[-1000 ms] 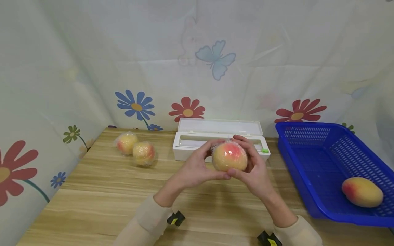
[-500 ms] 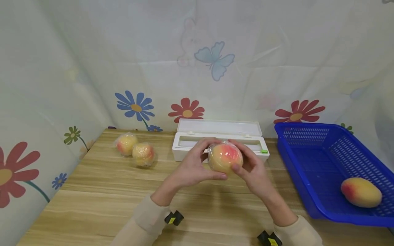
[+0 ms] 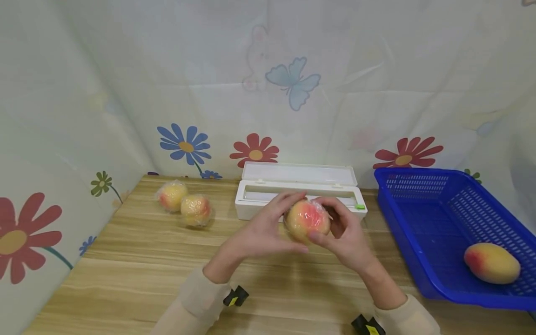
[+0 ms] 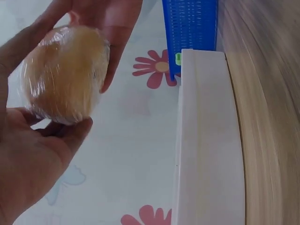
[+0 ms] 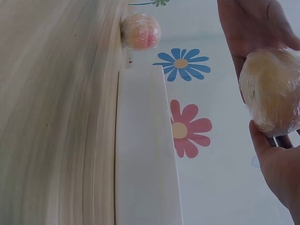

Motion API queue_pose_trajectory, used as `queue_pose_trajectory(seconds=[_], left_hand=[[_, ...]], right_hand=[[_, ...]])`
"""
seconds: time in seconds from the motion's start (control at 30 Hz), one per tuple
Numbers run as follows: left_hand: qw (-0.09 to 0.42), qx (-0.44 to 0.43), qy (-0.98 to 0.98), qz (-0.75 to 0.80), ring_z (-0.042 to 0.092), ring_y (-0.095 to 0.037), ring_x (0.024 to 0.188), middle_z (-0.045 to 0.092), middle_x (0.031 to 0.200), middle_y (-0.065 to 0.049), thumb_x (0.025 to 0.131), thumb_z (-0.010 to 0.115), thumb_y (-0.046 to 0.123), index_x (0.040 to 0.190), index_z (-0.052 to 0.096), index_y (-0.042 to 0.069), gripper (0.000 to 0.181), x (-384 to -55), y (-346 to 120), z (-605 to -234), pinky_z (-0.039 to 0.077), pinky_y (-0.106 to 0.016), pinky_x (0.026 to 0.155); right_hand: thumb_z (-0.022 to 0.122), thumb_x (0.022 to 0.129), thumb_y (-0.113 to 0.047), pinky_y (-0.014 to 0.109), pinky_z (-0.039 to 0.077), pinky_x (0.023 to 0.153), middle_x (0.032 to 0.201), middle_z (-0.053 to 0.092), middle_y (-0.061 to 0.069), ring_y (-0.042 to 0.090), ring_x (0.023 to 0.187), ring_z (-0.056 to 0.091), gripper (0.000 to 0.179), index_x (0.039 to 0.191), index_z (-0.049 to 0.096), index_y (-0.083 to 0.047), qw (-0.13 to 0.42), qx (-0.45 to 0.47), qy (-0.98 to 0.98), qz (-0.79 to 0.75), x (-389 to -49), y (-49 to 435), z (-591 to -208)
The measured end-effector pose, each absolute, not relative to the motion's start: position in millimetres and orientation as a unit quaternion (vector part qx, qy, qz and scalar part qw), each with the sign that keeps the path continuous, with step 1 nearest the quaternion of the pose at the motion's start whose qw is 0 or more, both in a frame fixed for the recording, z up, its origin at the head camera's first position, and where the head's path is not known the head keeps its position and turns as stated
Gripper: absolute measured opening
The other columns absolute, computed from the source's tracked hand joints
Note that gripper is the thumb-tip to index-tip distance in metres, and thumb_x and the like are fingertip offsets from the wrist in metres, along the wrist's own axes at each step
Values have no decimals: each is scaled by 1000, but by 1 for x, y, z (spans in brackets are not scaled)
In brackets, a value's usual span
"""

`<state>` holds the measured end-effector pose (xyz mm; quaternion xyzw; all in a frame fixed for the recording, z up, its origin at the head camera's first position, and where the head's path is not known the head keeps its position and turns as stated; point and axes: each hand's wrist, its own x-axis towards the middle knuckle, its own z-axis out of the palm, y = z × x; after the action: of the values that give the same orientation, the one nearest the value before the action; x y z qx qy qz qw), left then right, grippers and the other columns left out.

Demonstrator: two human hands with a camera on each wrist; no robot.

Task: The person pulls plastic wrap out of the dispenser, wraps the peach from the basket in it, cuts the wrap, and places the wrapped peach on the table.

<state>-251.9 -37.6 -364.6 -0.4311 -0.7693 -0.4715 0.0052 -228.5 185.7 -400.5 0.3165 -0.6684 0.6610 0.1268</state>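
Observation:
In the head view both hands hold a peach (image 3: 307,221) wrapped in clear cling film above the table, in front of a white box. My left hand (image 3: 268,232) cups the peach's left side, fingers over its far side and thumb stretched out below. My right hand (image 3: 345,237) grips it from the right, thumb on the near face and fingers behind. The film looks wrinkled and shiny around the peach (image 4: 65,75) in the left wrist view. Two more wrapped peaches, a front one (image 3: 196,209) and a rear one (image 3: 172,195), sit together at the back left.
Behind the hands stands the white cling film box (image 3: 251,211), its lid (image 3: 299,173) raised, with a green tab at the right end. At the right, a blue plastic basket (image 3: 418,260) holds one unwrapped yellow-red fruit (image 3: 492,263). A flowered cloth (image 3: 209,102) hangs behind the wooden table (image 3: 125,279).
The held peach has been turned between the hands and shifted slightly left and lower. Its red patch now faces more toward the right hand. The other peaches, box and basket stay put.

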Motion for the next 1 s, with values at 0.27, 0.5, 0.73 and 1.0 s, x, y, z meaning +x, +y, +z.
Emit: queue_pose_trajectory(seconds=[0.27, 0.5, 0.73, 1.0], left_hand=[[64, -417, -812, -403, 56, -12, 120, 57, 135, 0, 75, 95, 27, 143, 53, 7, 82, -249, -34, -364, 49, -27, 99], [23, -358, -872, -333, 57, -14, 117, 59, 131, 1, 77, 91, 40, 140, 54, 10, 79, -258, -55, -362, 50, -34, 99], [-82, -287, -918, -261, 56, -23, 115, 59, 131, -5, 78, 89, 28, 145, 51, 15, 78, -278, -100, -364, 48, -46, 100], [-127, -216, -929, -270, 55, -26, 110, 61, 123, -6, 72, 92, 15, 131, 56, 8, 69, -297, -142, -371, 47, -47, 101]], right_hand=[[82, 84, 4, 27, 47, 103, 136, 53, 11, 26, 125, 51, 62, 138, 52, -5, 116, 277, -726, 619, -228, 179, -403], [85, 85, -10, 30, 42, 109, 154, 43, 6, 27, 143, 40, 82, 154, 40, -13, 71, 269, -758, 589, -227, 176, -401], [76, 93, -5, 39, 46, 106, 153, 45, 5, 29, 139, 46, 67, 151, 43, -14, 83, 279, -768, 571, -228, 179, -400], [67, 100, -6, 36, 54, 96, 148, 49, 8, 31, 130, 54, 51, 146, 48, -12, 95, 294, -776, 549, -229, 179, -401]])
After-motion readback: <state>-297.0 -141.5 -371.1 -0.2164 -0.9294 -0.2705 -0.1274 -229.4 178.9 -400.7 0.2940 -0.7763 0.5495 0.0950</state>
